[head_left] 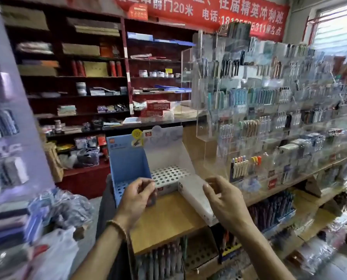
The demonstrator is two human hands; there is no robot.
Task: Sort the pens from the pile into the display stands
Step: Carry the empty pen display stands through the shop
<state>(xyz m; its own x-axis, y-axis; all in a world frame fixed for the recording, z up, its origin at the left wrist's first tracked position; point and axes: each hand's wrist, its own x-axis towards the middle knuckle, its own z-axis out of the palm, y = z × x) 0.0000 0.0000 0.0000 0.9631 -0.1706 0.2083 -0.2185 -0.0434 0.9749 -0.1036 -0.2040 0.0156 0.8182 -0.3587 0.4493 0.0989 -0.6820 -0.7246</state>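
Progress, judged from this frame: close to zero. The display stand (148, 164), a blue-and-white cardboard box with a perforated hole tray, is seen standing on the wooden shelf (164, 221). Every hole that can be seen in the tray is unfilled; no pen is seated in it. Effectively the whole sort is judged still to be done.

The pile itself cannot be identified with confidence. To the lower left of the stand a heap of plastic bags (53, 215) is seen, blurred; whether the loose pens are in it cannot be told. Below the stand, under the shelf, boxes of pens (160, 261) are seen already racked upright. Right of the stand, the clear acrylic racks (269, 110) are seen well stocked with pens.

Hands:
- Left hand (137, 196): raised just in front of the stand's lower left corner, fingers curled in toward the thumb as for a pinch. Something small and dark may be held between the fingertips, but blur prevents confirmation. Clamped or not: cannot be told.
- Right hand (223, 197): raised just right of the stand's front, overlapping the white side flap (194, 197). Fingers are loosely bent, thumb and forefinger apart; nothing is seen held. Contact with the flap cannot be confirmed.

The hands are kept apart, with the stand's front opening between them. No pen is seen clearly in either.
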